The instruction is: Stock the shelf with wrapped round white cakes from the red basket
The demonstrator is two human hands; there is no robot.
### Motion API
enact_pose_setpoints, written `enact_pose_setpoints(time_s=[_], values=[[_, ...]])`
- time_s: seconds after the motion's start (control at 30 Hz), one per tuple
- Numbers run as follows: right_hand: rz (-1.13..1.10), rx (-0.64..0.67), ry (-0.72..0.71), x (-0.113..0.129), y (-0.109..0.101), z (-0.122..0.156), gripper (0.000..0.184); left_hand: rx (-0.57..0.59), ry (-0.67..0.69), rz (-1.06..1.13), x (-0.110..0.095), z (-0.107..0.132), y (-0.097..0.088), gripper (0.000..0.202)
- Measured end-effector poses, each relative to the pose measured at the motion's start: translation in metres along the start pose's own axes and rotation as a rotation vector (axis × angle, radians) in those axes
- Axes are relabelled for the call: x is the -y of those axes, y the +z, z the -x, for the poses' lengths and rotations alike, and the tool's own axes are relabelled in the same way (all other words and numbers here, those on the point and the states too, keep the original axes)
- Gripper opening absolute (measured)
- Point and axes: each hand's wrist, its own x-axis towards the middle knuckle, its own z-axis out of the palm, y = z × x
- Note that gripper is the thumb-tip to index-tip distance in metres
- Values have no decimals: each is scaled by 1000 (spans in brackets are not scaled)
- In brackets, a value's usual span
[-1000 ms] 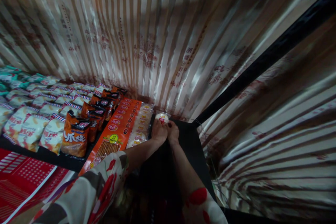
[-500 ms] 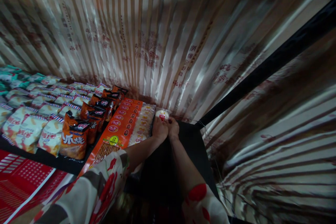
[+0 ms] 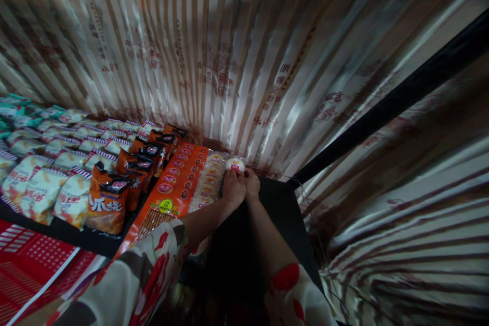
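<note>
Both my hands meet at the far end of the black shelf, at a small round white packet with a red label. My left hand has its fingers closed on the packet's near edge. Right beside it, my right hand pinches at the packet's right corner. Just left of my left hand runs a row of clear packets with white contents and small yellow and red prints. Next to that row lie long orange packs with sticks showing through the near end. My fingertips are partly hidden.
Orange and black snack bags and rows of white snack bags fill the left side. A red basket stands below the shelf. A black pole slants at right before a striped curtain.
My hands stay at the white packet, which sits slightly farther back and more tucked against the clear row. The view has shifted very little.
</note>
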Motion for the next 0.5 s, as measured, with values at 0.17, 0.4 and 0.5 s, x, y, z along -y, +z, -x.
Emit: enact_pose_setpoints(time_s=[0.17, 0.4, 0.5], values=[[-55, -15, -46, -4, 5, -3, 22, -5, 19, -31, 4, 0, 3, 38], [-161, -59, -134, -11, 16, -1, 31, -31, 42, -42, 11, -6, 15, 35], [-138, -38, -160, -13, 16, -2, 33, -50, 55, -68, 15, -9, 23, 35]])
